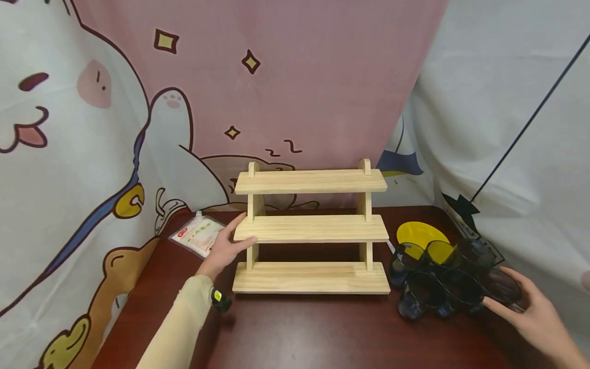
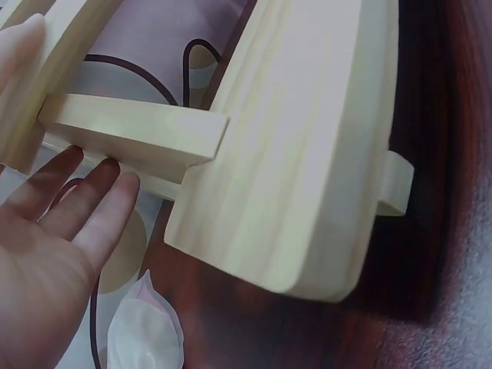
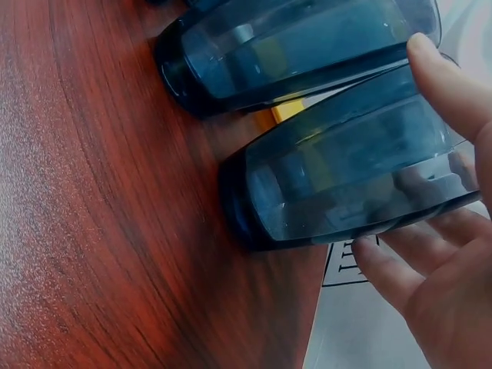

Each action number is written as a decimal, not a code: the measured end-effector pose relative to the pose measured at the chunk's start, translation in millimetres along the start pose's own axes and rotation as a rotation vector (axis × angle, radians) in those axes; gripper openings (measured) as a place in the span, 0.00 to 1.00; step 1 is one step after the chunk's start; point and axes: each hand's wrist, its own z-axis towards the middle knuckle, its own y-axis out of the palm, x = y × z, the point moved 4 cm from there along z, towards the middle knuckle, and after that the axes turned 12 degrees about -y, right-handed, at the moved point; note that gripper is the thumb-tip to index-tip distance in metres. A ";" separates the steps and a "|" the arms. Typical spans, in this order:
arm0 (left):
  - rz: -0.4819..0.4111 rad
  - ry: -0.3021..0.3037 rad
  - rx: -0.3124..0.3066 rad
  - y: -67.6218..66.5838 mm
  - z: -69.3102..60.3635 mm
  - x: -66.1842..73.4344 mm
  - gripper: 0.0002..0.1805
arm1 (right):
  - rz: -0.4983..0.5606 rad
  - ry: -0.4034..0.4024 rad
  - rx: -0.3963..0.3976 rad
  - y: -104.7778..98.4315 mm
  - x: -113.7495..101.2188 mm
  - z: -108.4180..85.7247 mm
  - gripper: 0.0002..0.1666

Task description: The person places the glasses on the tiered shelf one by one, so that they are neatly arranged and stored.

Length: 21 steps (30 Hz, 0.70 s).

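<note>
A three-tier wooden rack (image 1: pixel 311 228) stands on the table. The left hand (image 1: pixel 226 250) grips the left end of its middle shelf, thumb at the front edge and fingers behind; in the left wrist view the fingers of this hand (image 2: pixel 65 246) lie against the rack's upright (image 2: pixel 138 131). At the far right, the right hand (image 1: pixel 536 312) holds the outermost of several dark blue glasses (image 1: pixel 501 287). The right wrist view shows that glass (image 3: pixel 346 169) with its base at the table, between the thumb and fingers of the right hand (image 3: pixel 446 284). Another glass (image 3: pixel 284 54) is beside it.
A yellow round object (image 1: pixel 419 233) lies behind the glasses. Left of the rack is a white printed pouch (image 1: pixel 198 234) on the dark red table (image 1: pixel 295 333). Printed cloth (image 1: pixel 313 92) hangs behind and at both sides.
</note>
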 end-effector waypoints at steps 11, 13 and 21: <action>-0.074 -0.005 0.015 1.2 1.0 -0.9 0.47 | -0.069 0.110 0.076 -5.0 -1.7 -1.4 0.58; -0.074 -0.006 0.017 1.2 1.3 -1.5 0.47 | -0.092 0.151 0.082 -6.1 -1.5 -2.9 0.59; -0.040 -0.002 0.028 1.7 2.0 -4.1 0.47 | -0.107 0.217 0.172 -10.9 -1.1 -8.8 0.58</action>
